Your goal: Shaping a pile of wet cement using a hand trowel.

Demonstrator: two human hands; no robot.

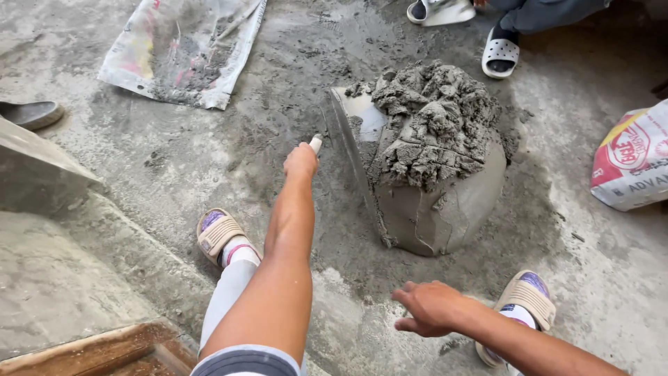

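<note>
Grey wet mortar (435, 132) sits heaped on a rounded mound on the concrete floor (174, 167). The left hand (300, 161) is closed around a pale handle (316, 143) of a trowel, whose flat blade (351, 139) stands on edge against the heap's left side. The right hand (430, 308) hovers empty, fingers loosely spread, near the mound's base (between two sandalled feet). An empty sack (184, 49) lies beyond.

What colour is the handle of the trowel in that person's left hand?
White or cream: the trowel handle pokes out of the left hand, seen in the head view.
</note>
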